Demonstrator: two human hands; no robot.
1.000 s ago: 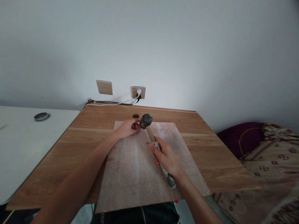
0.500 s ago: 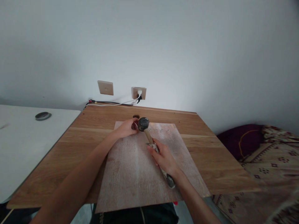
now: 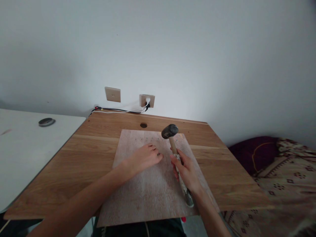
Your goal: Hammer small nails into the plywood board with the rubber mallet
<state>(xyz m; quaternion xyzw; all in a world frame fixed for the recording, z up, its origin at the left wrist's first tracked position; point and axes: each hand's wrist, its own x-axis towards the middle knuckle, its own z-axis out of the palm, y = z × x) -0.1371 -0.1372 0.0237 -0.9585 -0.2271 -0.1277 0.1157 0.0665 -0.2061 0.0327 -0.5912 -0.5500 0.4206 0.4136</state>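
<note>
My right hand [image 3: 184, 169] is wrapped around the handle of a hammer [image 3: 170, 131] with a thick dark head and a worn, pale-stained wooden grip. The head points up and away from me, over the back right part of a reddish-brown wooden board [image 3: 138, 194]. Over the board's middle is my left hand [image 3: 148, 156], back side up, fingers curled and drawn together. A small dark spot shows at its fingers; what they hold, if anything, I cannot make out. Along the board's back edge runs a row of several tiny dark marks or nails.
The board lies on a wooden table [image 3: 86, 158] with a round dark hole [image 3: 143, 125] near its back. Cables [image 3: 118, 110] run to a wall socket [image 3: 147, 100]. A white table [image 3: 24, 148] with a grey round object [image 3: 46, 122] stands left; patterned fabric [image 3: 283, 181] lies right.
My left hand has come back from the board's far edge to its middle. My right hand has moved right with the hammer, so its head is now away from my left hand.
</note>
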